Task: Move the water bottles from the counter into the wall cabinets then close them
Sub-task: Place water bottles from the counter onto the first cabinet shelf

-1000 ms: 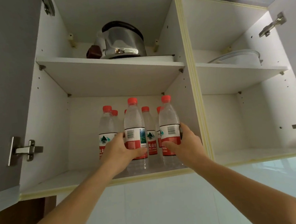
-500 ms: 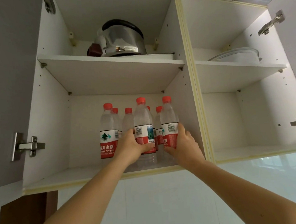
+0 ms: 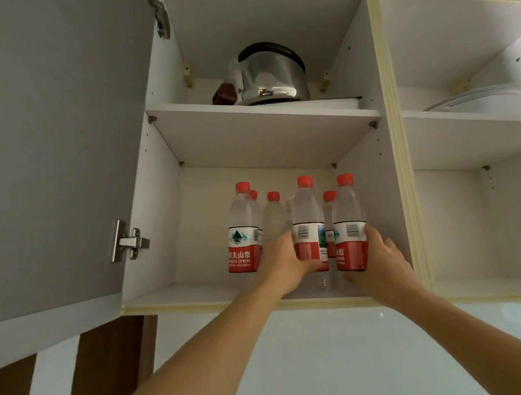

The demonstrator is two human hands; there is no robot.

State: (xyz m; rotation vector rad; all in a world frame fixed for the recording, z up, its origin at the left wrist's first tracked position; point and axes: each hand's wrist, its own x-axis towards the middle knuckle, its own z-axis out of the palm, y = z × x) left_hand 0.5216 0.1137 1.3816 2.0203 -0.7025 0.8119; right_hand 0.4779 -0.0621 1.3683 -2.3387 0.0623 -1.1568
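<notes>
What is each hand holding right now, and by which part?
Each grips a water bottle at its red label band: left hand on the middle front bottle, right hand on the rightmost bottle, both on the lower cabinet shelf.

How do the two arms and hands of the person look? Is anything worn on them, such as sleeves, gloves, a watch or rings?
Both forearms are bare as far as the picture shows: no sleeves are visible. The left hand and the right hand wear no gloves. No watch, bracelet or ring can be seen on the wrists or fingers that show.

Home kitchen, wall cabinets (image 3: 395, 157), kettle (image 3: 270, 73)
</notes>
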